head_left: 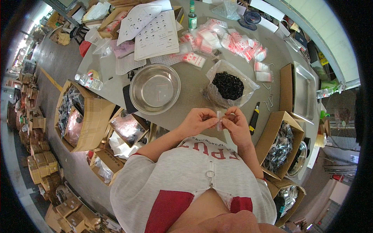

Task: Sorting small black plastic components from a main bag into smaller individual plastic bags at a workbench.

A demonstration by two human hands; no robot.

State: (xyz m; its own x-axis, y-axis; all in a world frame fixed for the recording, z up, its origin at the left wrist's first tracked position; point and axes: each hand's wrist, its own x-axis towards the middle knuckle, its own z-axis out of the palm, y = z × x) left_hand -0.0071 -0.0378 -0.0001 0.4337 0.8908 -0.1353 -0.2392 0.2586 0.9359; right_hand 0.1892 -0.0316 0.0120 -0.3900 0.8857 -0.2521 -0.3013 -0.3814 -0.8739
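In front of my chest, a small clear plastic bag (pixel 219 120) is pinched between my two hands. My left hand (pixel 199 119) grips its left side with thumb and forefinger, and my right hand (pixel 237 123) grips the right side. Whether anything is inside the bag is too small to tell. Just beyond my fingers stands a larger clear bag (pixel 250 88) with its mouth spread wide, full of small black parts (pixel 228 86). To the left, a round steel bowl (pixel 136 90) has what looks like a flat clear bag at its bottom.
A yellow-and-black utility knife (pixel 254 119) and several L-shaped metal keys (pixel 269 102) lie right. Red-and-white zip bags (pixel 237 43) are piled at the back, near a green bottle (pixel 192 16) and papers (pixel 157 35). Cardboard boxes (pixel 95 120) flank the table; a steel tray (pixel 304 91) leans right.
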